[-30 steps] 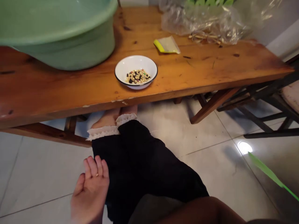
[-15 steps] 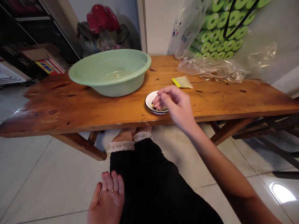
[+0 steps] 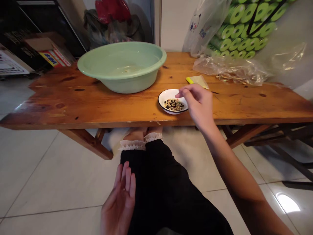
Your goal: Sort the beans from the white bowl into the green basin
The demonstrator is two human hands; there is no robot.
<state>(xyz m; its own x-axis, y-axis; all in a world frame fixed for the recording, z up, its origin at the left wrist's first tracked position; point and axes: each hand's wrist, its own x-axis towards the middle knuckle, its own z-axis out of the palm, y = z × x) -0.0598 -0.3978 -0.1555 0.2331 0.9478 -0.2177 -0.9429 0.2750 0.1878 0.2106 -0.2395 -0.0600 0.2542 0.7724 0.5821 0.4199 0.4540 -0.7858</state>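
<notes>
A small white dish with a dark rim holds many small round bead-like pieces in black, cream, green and reddish tones. Over its right side is my right hand, thumb and fingertips pinched together; anything between them is too small or hidden to make out. My left hand is palm up beside my left leg, its fingers extended and slightly cupped. One tiny pale bead seems to rest on it at the base of the fingers.
A wide green basin with some bits inside stands left of the dish on the wooden bench. Behind my right hand lies a small yellow-edged packet. Clear plastic wrapping and a bag of green rolls are at the back right.
My right hand has lifted off the pieces to the dish's right side, uncovering them. My left hand has moved up and turned partly on edge. The whole view has shifted slightly.
</notes>
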